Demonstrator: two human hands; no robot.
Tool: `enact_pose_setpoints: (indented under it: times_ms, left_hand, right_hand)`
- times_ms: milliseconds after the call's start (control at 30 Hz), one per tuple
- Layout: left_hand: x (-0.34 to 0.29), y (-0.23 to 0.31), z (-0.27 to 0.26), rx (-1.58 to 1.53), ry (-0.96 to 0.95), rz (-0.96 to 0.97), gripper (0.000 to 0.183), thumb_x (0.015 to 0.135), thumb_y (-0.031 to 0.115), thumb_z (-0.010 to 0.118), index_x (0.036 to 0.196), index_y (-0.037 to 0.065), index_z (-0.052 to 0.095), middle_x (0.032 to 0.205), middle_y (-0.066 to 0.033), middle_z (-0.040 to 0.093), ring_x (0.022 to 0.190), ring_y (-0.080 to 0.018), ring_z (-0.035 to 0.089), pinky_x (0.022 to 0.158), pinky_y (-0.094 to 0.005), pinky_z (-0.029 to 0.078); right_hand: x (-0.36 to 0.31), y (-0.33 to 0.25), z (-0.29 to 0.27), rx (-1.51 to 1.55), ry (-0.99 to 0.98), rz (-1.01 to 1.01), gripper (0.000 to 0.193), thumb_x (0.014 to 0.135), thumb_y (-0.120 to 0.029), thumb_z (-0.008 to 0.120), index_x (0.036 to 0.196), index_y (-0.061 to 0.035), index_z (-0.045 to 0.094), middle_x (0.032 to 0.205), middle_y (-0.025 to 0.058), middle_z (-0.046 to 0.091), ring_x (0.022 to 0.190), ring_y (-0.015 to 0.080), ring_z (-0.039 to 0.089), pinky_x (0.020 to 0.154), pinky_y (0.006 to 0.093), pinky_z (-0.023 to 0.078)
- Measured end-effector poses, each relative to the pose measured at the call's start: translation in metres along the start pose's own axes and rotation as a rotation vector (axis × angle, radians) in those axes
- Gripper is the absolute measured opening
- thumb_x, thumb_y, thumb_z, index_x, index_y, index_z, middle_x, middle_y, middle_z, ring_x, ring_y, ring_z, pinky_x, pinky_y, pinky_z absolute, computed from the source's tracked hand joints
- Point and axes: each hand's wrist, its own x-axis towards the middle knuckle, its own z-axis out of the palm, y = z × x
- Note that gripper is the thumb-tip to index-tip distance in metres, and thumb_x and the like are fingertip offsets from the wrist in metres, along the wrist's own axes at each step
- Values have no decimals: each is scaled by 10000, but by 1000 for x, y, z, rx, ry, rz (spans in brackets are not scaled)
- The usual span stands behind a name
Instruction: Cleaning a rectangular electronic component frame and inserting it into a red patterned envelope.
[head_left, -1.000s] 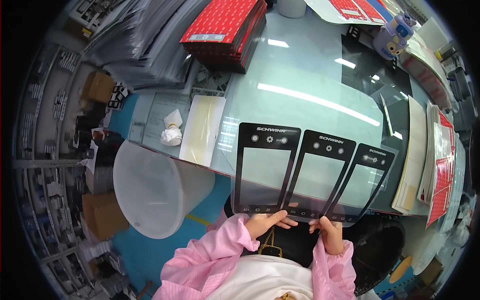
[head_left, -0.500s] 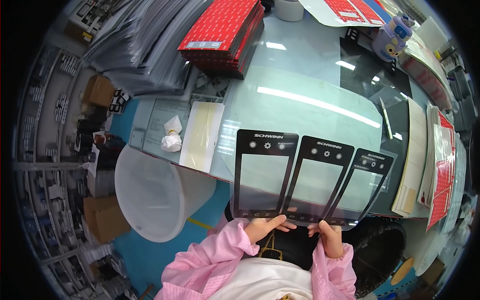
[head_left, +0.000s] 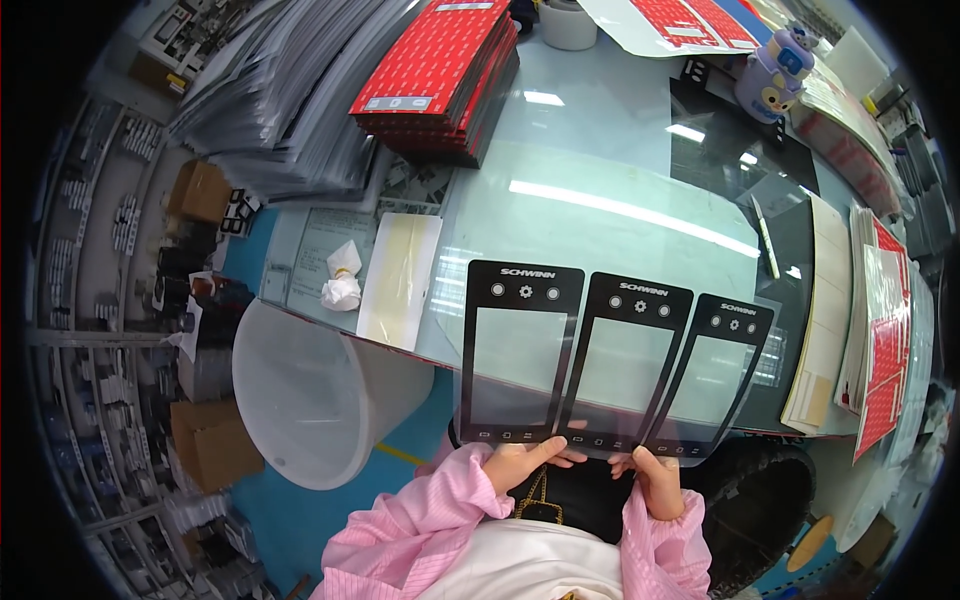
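Note:
Both of my hands hold up a clear plastic sheet (head_left: 640, 305) by its near edge. Three black-framed rectangular panels with see-through windows are printed side by side on it, each with small round marks and a gear symbol at the top. My left hand (head_left: 522, 464) pinches the edge near the gap between the left and middle panels, thumb on top and fingers beneath. Under the right panel's near corner, my right hand (head_left: 655, 482) grips the same edge, thumb up. The sheet is tilted over the front edge of the glossy pale table (head_left: 590, 160).
Stacks of clear sheets (head_left: 270, 100) and red-covered sheets (head_left: 430, 60) stand at the far left. A crumpled white tissue (head_left: 342, 278) lies by a white-and-yellow strip (head_left: 400, 280). A white bin (head_left: 300, 400) stands below. At right are a pen (head_left: 765, 236), purple bottle (head_left: 772, 80) and cardboard pieces (head_left: 825, 300).
The sheet has shifted slightly left and a little nearer to me, its tilt altered a bit. Both hands keep their grip, and the whole view has moved slightly.

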Motion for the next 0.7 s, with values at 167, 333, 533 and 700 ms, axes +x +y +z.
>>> enact_pose_setpoints:
  times_ms: [167,333,533,700]
  left_hand:
    - [-4,1,2,16,12,4,393,1093,182,507,1448,15,517,1477,-112,555,1125,-284,701,928,-342,589]
    - [-1,5,10,47,18,16,421,1097,174,489,1465,-31,490,1283,-201,659,1113,-307,707,942,-367,589]
    - [-7,2,5,40,84,-6,418,1095,138,469,1465,-57,464,1277,-218,656,1117,-343,703,959,-396,585]
    - [-6,8,7,80,55,-4,439,1093,194,496,1454,-54,472,1279,-226,656,1141,-358,692,963,-405,577]
  right_hand:
    - [-1,-1,0,11,-26,9,338,993,-211,603,1214,45,611,968,203,735,808,260,714,732,361,585]
    - [-3,-1,-5,11,-9,21,337,996,-202,605,1229,43,608,984,210,737,819,267,716,740,366,587]
    - [0,-7,0,35,-31,110,296,1003,-165,612,1206,51,622,1010,223,732,845,276,712,776,369,579]
    - [0,-13,0,43,-35,121,281,1006,-159,608,1198,45,629,1019,210,730,853,251,705,775,354,575]
